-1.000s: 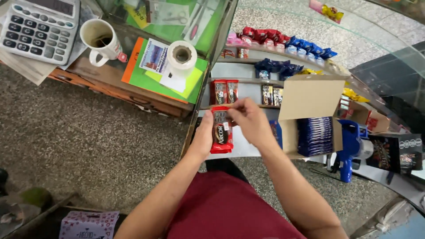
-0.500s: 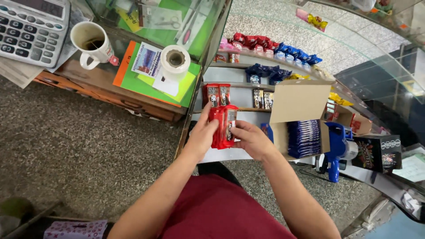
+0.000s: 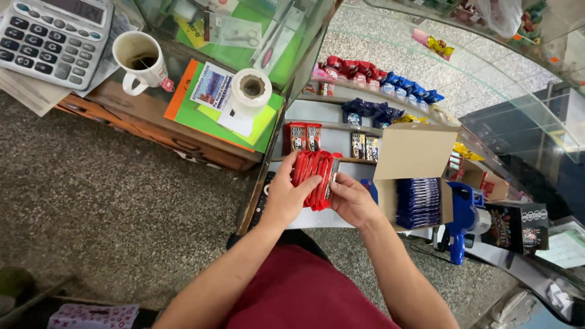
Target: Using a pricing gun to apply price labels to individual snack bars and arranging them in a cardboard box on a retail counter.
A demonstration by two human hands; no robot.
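Red snack bars (image 3: 315, 178), a stacked bundle, sit pressed between both hands above the white shelf's (image 3: 317, 217) front edge. Forearms reach forward; the left hand (image 3: 286, 194) wraps the bundle's left side, fingers curled over it. The right hand (image 3: 355, 201) cups its right side, beside the open cardboard box (image 3: 414, 159).

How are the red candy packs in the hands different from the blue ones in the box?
The red packs are a small bunch gripped between the left hand and right hand; the blue packs fill an open cardboard box, untouched. The red ones are held over the shelf; the blue ones stand in a tidy stack. Both are slim wrapped bars.
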